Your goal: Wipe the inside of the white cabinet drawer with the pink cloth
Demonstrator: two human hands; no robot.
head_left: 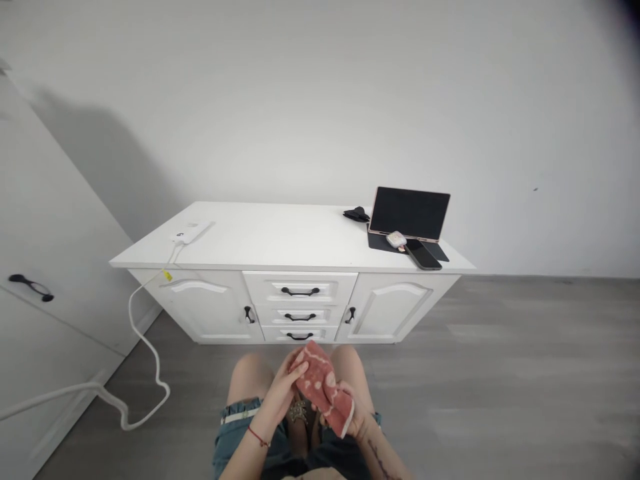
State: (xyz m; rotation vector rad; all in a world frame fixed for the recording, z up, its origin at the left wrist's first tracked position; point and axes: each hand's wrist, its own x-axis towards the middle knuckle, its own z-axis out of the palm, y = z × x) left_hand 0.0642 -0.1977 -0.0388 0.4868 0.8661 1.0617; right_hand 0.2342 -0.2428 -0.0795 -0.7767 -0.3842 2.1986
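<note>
A folded pinkish-red cloth point(320, 380) with white spots and a pale edge is held above my lap. My left hand point(289, 375) grips its upper left part, thumb lying on top. On the lower right, my right hand point(356, 412) holds the other end, its fingers partly hidden beneath the fabric. The cloth looks pinched in the middle, between the two hands. Below it are my bare knees and blue shorts point(240, 427).
Ahead stands a white cabinet point(280, 233) with black handles. On its right are a tablet point(410, 212), a phone point(423, 255), a small pale case point(397, 239) and a black item point(357, 214). A white power bank point(193, 232) trails a cable point(150, 347) at left.
</note>
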